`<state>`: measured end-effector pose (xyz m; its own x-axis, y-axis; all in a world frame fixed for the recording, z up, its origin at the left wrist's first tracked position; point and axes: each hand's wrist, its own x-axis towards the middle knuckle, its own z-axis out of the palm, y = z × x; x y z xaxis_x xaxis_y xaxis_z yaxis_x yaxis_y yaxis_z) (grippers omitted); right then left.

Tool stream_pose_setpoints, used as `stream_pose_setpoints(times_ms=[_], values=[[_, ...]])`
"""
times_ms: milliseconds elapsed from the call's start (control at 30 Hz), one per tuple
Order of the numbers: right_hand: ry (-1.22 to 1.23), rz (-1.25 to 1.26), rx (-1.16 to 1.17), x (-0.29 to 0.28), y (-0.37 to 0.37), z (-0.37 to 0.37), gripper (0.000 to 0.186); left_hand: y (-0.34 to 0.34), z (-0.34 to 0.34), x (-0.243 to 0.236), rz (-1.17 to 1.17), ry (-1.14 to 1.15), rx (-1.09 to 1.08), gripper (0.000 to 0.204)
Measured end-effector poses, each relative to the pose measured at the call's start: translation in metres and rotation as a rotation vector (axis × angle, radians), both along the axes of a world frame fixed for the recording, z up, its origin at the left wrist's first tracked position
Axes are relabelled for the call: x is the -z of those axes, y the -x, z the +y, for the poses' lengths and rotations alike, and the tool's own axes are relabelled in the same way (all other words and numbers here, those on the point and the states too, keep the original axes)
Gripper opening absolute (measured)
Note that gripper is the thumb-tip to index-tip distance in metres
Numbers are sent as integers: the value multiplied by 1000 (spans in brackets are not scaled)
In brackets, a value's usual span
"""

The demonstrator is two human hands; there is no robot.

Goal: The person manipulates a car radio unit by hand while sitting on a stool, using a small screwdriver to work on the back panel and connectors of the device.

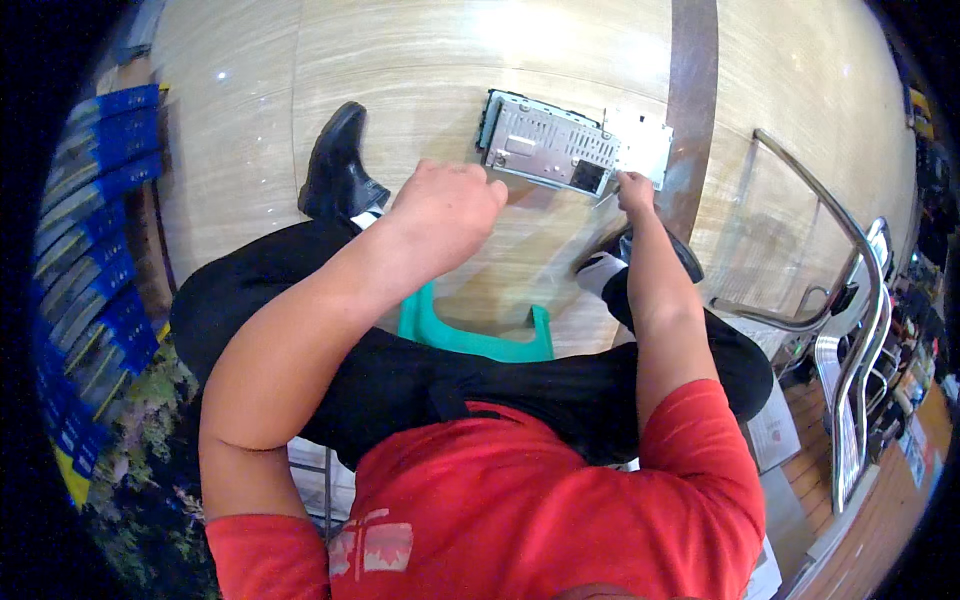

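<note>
A slotted metal chassis (548, 146) is laid flat on the floor (400, 60), right of a black shoe (338, 160), presumably for easy reach. The left hand (450, 212) is curled near it, the right hand (636, 192) set at its near-right edge; whether anything is grasped cannot be told.

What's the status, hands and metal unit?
Left hand apart from metal unit; right hand at its near side. Both grips unclear. Unit lying on floor, right shoe close by.

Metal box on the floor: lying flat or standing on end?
Lying flat. The metal box rests on the pale floor with its broad, slotted face turned up toward the head camera.
</note>
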<state>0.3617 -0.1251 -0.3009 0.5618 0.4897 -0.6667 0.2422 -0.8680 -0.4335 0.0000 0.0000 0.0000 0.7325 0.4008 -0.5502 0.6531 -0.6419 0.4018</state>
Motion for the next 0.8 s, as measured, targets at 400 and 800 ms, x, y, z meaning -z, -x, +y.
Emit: stream_pose_setpoints(times_ms=[400,800], values=[[-109,294,187,-124,22,-3,47,-5,-46,13,65,-142,222,24],[-405,-5,-425,-389,113,76,36,-8,-38,26,280,98,185,51]])
